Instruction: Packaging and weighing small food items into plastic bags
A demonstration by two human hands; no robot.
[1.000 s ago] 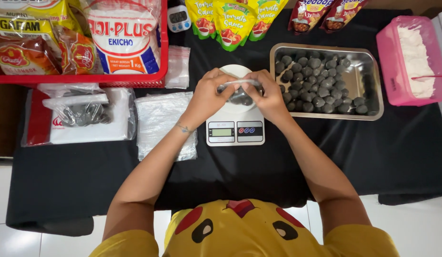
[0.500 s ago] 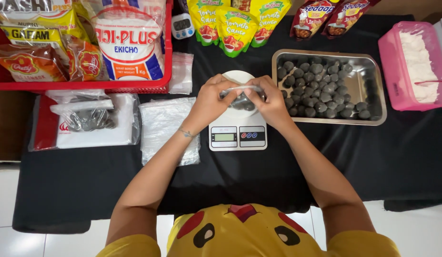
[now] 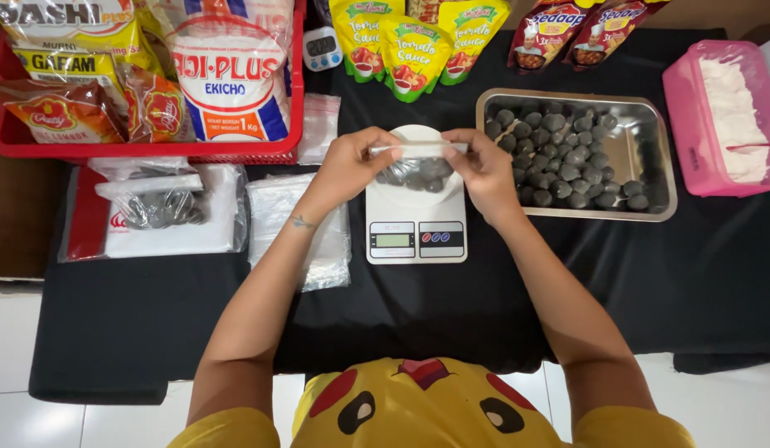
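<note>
Left hand (image 3: 352, 162) and right hand (image 3: 483, 166), each grip pinched on top edge of clear bag (image 3: 416, 170) holding dark balls, over white scale (image 3: 416, 211). One filled bag (image 3: 157, 203) lies left on bench; steel tray (image 3: 650, 211) remains nearly full.

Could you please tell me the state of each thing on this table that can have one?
Small clear bag: filled with dark balls, top strip pinched by both hands, over the scale.
Left hand: gripping the bag's top.
Right hand: gripping the bag's top.
Kitchen scale: display too small to read.
Metal tray: partly full of dark balls.
Pink tub: open, holding white powder.
Filled bag: lying flat at left.
</note>
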